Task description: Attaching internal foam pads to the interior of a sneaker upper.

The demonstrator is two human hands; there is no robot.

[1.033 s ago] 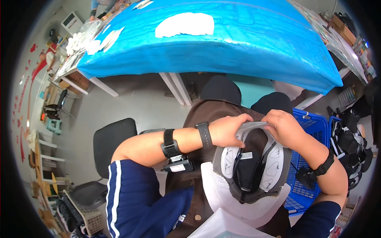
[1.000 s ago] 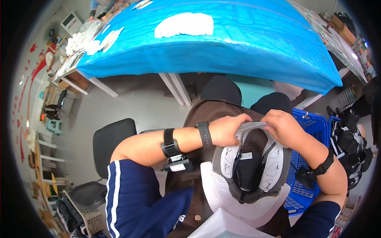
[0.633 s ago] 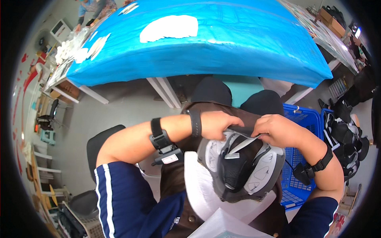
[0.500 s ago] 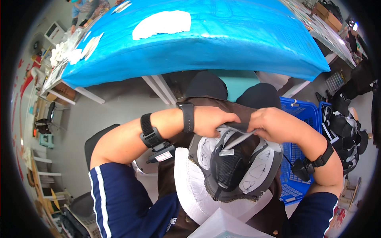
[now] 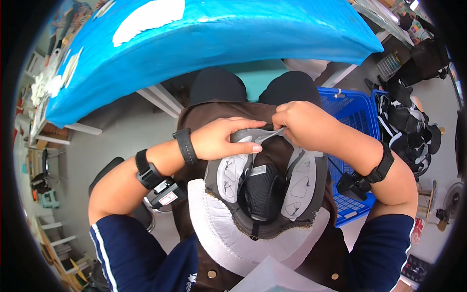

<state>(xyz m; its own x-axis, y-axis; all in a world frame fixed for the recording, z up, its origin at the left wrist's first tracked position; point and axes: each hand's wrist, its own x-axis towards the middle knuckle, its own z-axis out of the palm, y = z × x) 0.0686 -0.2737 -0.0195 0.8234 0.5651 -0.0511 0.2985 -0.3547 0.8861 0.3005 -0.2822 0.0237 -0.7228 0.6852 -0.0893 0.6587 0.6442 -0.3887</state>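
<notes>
On my lap rests a dark grey curved padded piece [image 5: 317, 187] with a white stitched band [image 5: 214, 232] around its near side. Two light pads [image 5: 300, 182] with dark stitched shapes line its inside, and a black mesh part [image 5: 262, 196] with a small white label sits between them. My left hand [image 5: 219, 138] holds the grey far rim, thumb inside and fingers over the outer edge. Pinched closed, my right hand [image 5: 299, 124] grips the same rim [image 5: 265, 134] just to the right; its fingertips are partly hidden.
A table with a blue cover [image 5: 219, 44] stands ahead, with white pieces [image 5: 148, 19] on it. To the right are a blue plastic basket [image 5: 352, 114] and a pile of black and white items [image 5: 408, 129]. Another person [image 5: 423, 58] is at the far right.
Both hands and the padded piece appear lower left as the view shifts. My left thumb now lies over the rim, fingers stretched further along it; the right hand still pinches the edge.
</notes>
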